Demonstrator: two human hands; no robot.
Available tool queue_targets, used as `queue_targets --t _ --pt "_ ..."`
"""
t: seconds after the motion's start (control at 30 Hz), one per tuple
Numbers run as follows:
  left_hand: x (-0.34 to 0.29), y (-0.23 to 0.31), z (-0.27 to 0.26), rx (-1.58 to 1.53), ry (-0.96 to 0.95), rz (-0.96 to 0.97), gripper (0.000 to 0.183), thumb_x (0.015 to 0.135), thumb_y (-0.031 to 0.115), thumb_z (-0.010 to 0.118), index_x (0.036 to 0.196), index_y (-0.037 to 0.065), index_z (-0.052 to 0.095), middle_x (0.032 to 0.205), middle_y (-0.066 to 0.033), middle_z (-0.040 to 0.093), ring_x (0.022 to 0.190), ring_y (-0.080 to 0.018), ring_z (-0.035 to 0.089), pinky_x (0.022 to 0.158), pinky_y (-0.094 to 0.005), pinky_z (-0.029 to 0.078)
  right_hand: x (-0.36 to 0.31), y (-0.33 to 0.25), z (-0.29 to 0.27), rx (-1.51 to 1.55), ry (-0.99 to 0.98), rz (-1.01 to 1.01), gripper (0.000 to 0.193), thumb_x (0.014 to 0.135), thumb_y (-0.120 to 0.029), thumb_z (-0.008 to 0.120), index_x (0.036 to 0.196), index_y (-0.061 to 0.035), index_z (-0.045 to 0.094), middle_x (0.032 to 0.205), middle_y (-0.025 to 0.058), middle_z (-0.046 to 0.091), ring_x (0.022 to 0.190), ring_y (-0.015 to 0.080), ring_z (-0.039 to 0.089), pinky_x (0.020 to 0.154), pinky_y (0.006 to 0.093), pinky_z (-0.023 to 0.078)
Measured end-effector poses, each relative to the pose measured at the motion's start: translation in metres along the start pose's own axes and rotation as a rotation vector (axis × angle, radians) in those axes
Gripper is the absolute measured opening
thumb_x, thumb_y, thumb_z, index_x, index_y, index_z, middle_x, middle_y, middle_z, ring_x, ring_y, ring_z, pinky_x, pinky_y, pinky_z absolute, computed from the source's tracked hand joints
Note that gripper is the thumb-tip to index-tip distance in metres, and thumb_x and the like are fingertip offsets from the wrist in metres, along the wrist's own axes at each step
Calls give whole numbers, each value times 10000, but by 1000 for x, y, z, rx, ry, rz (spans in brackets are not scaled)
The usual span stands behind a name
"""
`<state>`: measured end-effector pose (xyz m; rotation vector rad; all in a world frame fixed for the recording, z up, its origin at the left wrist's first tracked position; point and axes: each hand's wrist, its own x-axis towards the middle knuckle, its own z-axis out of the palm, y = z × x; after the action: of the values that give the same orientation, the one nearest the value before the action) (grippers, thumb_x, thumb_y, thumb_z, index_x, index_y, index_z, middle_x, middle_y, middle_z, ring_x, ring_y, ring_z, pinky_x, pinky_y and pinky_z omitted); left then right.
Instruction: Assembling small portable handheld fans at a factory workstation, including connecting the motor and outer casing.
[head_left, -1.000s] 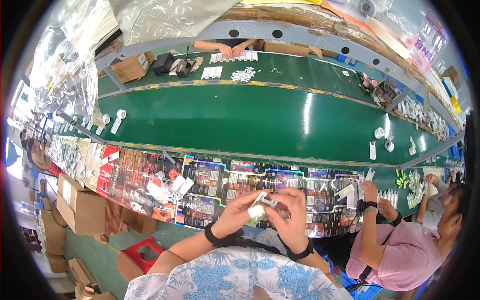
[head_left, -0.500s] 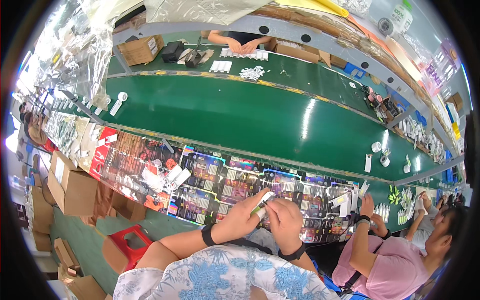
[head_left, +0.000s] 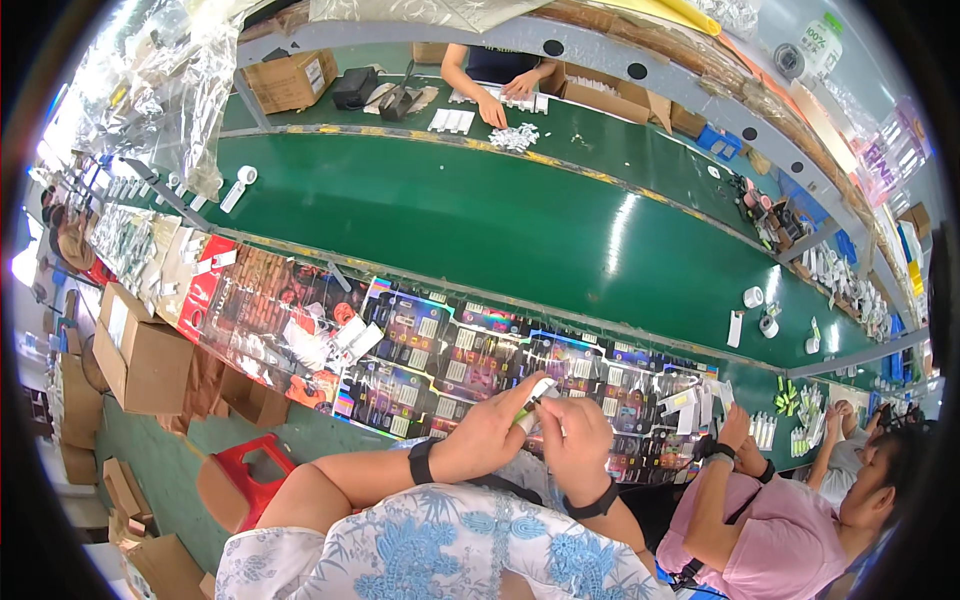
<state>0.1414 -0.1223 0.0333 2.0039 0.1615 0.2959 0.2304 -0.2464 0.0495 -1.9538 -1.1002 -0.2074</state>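
In front of my chest, my left hand (head_left: 480, 438) is closed around a small white-and-green device (head_left: 543, 386), whose white end sticks up past the fingers. My right hand (head_left: 580, 448) meets it from the other side, thumb and fingertips pinched at a narrow dark part on the device. Whether those fingertips grip that part or a separate small piece is too small to tell. Below both hands lies a bench covering of dark, colourfully printed sheets (head_left: 405, 365). White flat pieces (head_left: 355, 340) rest on it to the left, and more white pieces (head_left: 680, 402) to the right.
A green conveyor belt (head_left: 400, 220) runs beyond the bench, carrying several white devices. Across it, a person's hand (head_left: 492, 108) is at a pile of small white pieces (head_left: 515, 137). A pink-shirted co-worker (head_left: 770, 530) sits close on my right. A red stool (head_left: 240, 485) and cardboard boxes (head_left: 140, 355) stand left.
The view has shifted slightly. My hands stay together on the device, with only a small shift of the right fingers. Across the belt, the person's hand has reached to the white pile.
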Motion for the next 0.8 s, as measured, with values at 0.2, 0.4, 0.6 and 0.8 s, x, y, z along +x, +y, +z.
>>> queue_targets --t 0.2,0.4,0.6,0.8 --pt "0 2 -1 14 -41 -39 607 748 -21 500 1326 -4 314 1236 -246 468 987 -429 533 788 -408 478 6 11 -3 130 -114 18 135 709 -24 680 817 -46 601 731 100 590 645 269 581 551 344 468" --pt "-2 1 0 4 -15 -8 563 784 13 526 1316 8 340 1220 -236 486 976 -418 546 793 -406 477 10 8 -4 219 -93 102 157 693 -21 702 814 -43 605 734 94 597 630 236 584 547 318 468" --pt "1 4 -3 -167 -3 -26 448 849 79 537 1276 16 418 1172 -169 550 989 -309 587 823 -358 474 8 26 0 522 -195 396 337 668 -41 738 887 -59 483 893 49 500 827 154 526 731 260 414" --pt "16 -10 -11 -1061 -115 -332 385 868 93 534 1242 42 460 1209 -138 522 1037 -243 577 791 -322 507 -1 40 15 1040 17 394 548 725 -213 706 1169 -59 424 1098 90 478 1034 201 470 913 336 347"
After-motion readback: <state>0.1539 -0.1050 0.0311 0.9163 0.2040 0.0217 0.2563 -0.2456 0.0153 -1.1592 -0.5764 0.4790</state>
